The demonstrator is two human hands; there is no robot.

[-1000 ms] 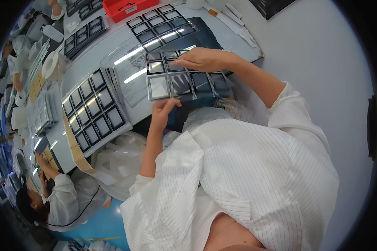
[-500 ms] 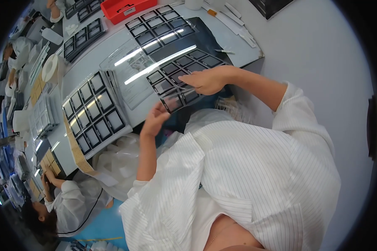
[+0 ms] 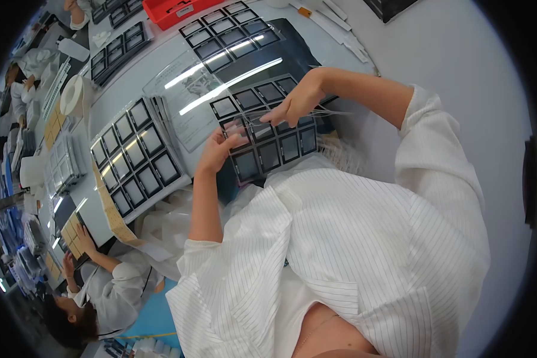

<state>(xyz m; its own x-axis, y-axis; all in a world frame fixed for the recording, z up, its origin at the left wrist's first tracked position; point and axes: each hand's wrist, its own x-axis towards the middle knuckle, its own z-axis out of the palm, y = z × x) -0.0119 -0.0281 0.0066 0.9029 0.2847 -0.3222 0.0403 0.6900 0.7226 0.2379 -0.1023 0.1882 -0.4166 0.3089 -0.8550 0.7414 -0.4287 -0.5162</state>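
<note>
A panel of black square frames with grey panes (image 3: 268, 156) lies in front of me, set out in a grid. Over its middle my right hand (image 3: 301, 98) is closed on thin clear plastic strips (image 3: 331, 112), whose loose ends stick out to the right. My left hand (image 3: 218, 149) is at the panel's left edge, thumb and fingers drawn together near the strips' other ends. Its fingertips are blurred, and what they grip cannot be made out. Some panes are hidden under both hands.
To the left stands a stack of similar panels (image 3: 134, 152). Another framed panel (image 3: 221, 36) lies farther back, near a red bin (image 3: 173, 13). A clear sheet over paper (image 3: 188, 98) and a white roll (image 3: 74, 96) are on the table. A co-worker (image 3: 116, 286) sits at lower left.
The near part of the panel now lies lower toward me, with more panes showing. My right hand has risen slightly and now grips clear strips. My left hand has moved up a little.
</note>
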